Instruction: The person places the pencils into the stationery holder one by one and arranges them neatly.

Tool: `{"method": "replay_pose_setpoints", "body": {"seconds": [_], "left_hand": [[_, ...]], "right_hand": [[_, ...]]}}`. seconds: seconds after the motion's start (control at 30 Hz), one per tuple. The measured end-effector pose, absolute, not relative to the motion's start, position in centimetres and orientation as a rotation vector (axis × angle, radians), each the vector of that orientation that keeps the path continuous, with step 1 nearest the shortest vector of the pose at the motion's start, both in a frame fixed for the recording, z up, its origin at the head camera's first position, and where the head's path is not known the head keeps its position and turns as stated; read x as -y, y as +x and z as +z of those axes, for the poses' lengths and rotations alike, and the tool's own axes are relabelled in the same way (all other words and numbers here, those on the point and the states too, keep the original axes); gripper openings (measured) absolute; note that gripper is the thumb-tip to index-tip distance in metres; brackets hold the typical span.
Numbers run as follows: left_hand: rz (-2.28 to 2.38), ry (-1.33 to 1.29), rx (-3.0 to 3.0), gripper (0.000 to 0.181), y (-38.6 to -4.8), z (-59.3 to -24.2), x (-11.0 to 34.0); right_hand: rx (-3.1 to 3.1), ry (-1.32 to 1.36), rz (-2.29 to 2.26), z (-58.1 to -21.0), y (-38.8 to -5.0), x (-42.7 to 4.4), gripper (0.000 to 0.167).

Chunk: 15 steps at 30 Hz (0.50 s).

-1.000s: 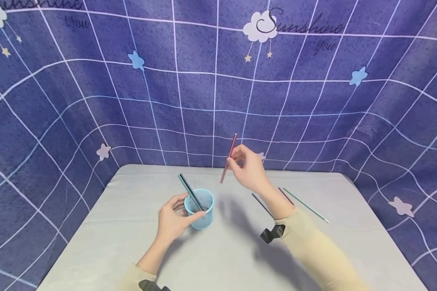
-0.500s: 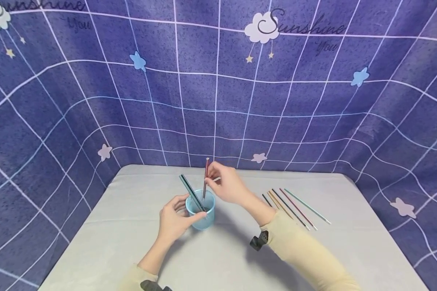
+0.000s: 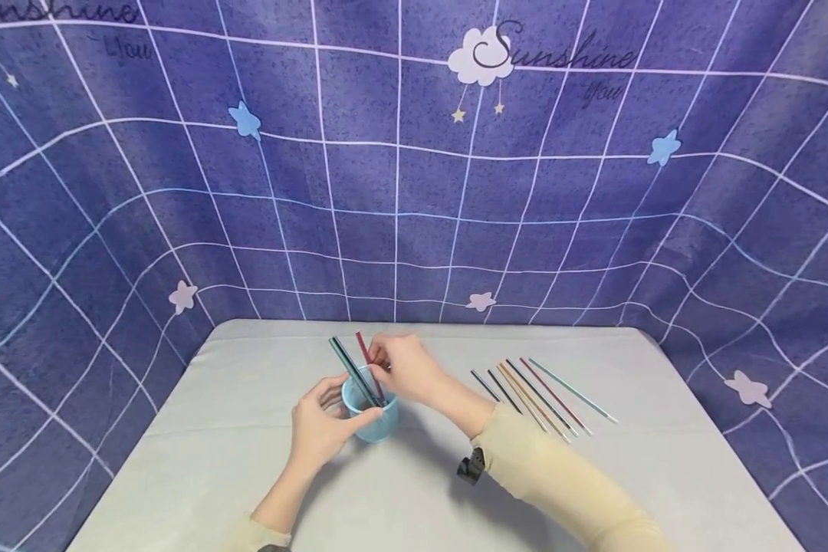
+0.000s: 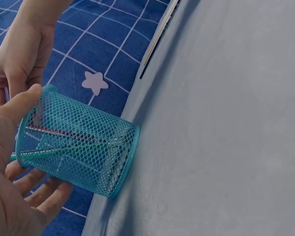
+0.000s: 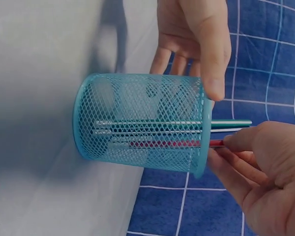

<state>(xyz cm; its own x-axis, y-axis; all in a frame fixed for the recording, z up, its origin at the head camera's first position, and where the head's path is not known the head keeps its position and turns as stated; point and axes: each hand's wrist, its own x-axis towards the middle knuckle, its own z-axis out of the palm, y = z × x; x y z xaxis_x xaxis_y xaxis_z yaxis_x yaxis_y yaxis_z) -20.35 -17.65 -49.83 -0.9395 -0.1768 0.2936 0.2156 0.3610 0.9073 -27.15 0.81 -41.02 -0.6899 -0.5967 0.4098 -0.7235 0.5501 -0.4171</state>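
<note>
A light blue mesh pen holder stands upright on the table. My left hand holds it from the left, thumb near the rim and fingers around the far side, as the left wrist view also shows. Leaning inside the holder are dark green pencils. Between thumb and fingers, my right hand pinches the upper part of a red pencil. In the right wrist view the red pencil's lower part is visible through the mesh, beside the green ones.
Several pencils in dark, gold, red and green lie side by side on the grey-white table, right of the holder. A blue grid-patterned curtain stands behind and along the sides.
My right hand has moved left and down, bringing the red pencil from the air into the pen holder. The left hand keeps its hold on the pen holder.
</note>
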Motion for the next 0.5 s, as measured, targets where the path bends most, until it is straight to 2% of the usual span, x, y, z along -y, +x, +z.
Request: {"method": "replay_pose_setpoints", "body": {"seconds": [0.5], "left_hand": [[-1.626,-0.020,2.279,0.079,-20.1,-49.4,17.4]], "right_hand": [[2.624,1.018,0.618,-41.3,-26.9,0.7,0.006]]}}
